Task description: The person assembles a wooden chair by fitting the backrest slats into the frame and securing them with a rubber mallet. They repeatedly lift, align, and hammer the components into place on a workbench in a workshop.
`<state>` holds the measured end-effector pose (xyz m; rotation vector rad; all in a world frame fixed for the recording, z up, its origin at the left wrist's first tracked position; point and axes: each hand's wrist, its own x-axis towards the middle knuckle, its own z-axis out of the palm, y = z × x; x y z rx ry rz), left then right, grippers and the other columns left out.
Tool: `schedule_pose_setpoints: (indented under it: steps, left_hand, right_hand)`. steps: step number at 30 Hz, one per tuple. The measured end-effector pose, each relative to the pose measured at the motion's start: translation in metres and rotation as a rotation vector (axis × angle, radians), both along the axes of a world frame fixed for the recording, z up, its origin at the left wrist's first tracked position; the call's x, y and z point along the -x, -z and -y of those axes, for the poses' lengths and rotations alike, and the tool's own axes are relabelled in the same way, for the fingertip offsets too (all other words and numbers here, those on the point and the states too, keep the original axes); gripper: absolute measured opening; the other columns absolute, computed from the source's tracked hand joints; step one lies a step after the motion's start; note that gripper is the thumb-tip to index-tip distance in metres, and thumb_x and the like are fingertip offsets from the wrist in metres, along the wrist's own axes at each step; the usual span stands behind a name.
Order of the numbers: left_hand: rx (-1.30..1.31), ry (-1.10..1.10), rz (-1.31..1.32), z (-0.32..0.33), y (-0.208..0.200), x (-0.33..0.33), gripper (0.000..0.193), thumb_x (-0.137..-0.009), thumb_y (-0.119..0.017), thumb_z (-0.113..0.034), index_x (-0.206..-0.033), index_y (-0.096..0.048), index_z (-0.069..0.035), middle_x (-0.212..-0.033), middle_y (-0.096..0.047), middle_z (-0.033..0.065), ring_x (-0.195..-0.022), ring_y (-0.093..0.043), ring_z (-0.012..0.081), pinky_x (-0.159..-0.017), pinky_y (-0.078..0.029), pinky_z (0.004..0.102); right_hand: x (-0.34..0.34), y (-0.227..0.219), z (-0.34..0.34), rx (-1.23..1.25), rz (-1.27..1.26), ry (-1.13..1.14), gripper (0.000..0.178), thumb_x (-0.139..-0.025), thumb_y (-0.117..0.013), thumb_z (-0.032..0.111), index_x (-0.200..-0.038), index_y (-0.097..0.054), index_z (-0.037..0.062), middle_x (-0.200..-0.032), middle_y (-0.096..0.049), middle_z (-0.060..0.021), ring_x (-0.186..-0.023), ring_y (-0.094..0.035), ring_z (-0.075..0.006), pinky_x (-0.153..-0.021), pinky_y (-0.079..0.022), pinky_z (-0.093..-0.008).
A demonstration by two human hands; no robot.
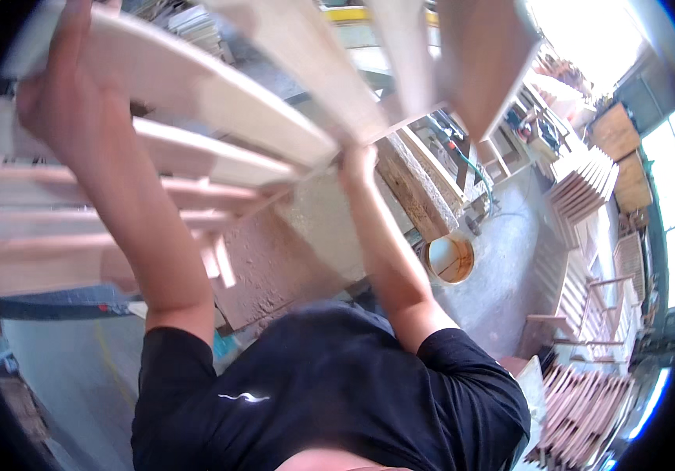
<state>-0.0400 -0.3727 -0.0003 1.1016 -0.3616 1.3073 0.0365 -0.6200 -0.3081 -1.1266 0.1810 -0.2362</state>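
A pale slatted wooden piece [196, 74], which looks like a chair with a fan of wide boards, fills the upper left. Motion blurs its far boards. My left hand [67, 98] is up at the outer end of one wide board, its fingers smeared and partly cut off by the dark rim. Where the boards come together, my right hand [359, 163] is closed on the lower edge, fingertips hidden behind the wood. Under the piece is a dusty brown workbench top [275, 263], close to my body.
A thick rough timber [412, 184] lies right of my right hand, with a round bucket [449, 259] below its end. A green hose [475, 173] hangs near a wooden frame. Stacked slatted panels [585, 188] and wooden parts [581, 412] stand along the right.
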Motion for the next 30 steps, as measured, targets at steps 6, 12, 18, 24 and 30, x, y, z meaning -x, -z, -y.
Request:
schedule_pose_setpoints:
  steps: [6, 12, 18, 24, 30]
  left_hand:
    - [-0.094, -0.066, -0.128, 0.017, 0.046, -0.001, 0.043, -0.079, -0.085, -0.005, -0.11, -0.06, 0.01, -0.1, -0.067, 0.0191, -0.084, -0.072, 0.0303, -0.08, -0.065, 0.0401]
    - [-0.185, -0.148, -0.363, 0.043, 0.09, -0.021, 0.048, -0.082, -0.084, -0.01, -0.114, -0.054, 0.008, -0.093, -0.07, 0.0203, -0.08, -0.073, 0.0246, -0.077, -0.062, 0.0329]
    - [-0.286, -0.115, -0.513, 0.038, 0.131, -0.053, 0.052, -0.078, -0.088, -0.009, -0.113, -0.053, 0.008, -0.093, -0.072, 0.0166, -0.085, -0.071, 0.019, -0.083, -0.058, 0.0296]
    - [-0.349, -0.147, -0.466, 0.055, 0.162, -0.075, 0.054, -0.083, -0.084, -0.015, -0.118, -0.05, 0.006, -0.096, -0.073, 0.0176, -0.084, -0.072, 0.0224, -0.084, -0.058, 0.0322]
    - [-0.421, -0.129, -0.482, 0.061, 0.18, -0.093, 0.058, -0.08, -0.087, -0.017, -0.119, -0.05, 0.005, -0.101, -0.07, 0.0174, -0.091, -0.07, 0.0215, -0.084, -0.059, 0.0316]
  right_hand:
    - [0.027, 0.075, -0.037, -0.056, -0.411, -0.369, 0.04, -0.088, -0.074, 0.036, -0.109, -0.072, 0.002, -0.095, -0.072, -0.0115, -0.08, -0.072, -0.0245, -0.067, -0.062, -0.0379]
    - [0.008, 0.146, -0.058, -0.045, -0.567, -0.465, 0.051, -0.092, -0.067, 0.047, -0.115, -0.068, 0.0018, -0.099, -0.071, -0.0136, -0.084, -0.073, -0.025, -0.072, -0.063, -0.04]
    - [-0.012, 0.207, -0.075, -0.162, -0.558, -0.556, 0.049, -0.1, -0.052, 0.05, -0.121, -0.063, 0.0067, -0.105, -0.069, -0.0144, -0.089, -0.071, -0.0263, -0.079, -0.062, -0.0443]
    - [-0.029, 0.241, -0.092, -0.09, -0.699, -0.534, 0.037, -0.098, -0.044, 0.032, -0.12, -0.052, 0.0029, -0.083, -0.061, -0.0176, -0.061, -0.065, -0.0307, -0.049, -0.058, -0.0436]
    - [-0.017, 0.235, -0.092, -0.129, -0.688, -0.521, 0.053, -0.107, -0.036, 0.046, -0.129, -0.053, 0.0008, -0.113, -0.066, -0.0215, -0.094, -0.07, -0.0344, -0.079, -0.061, -0.0503]
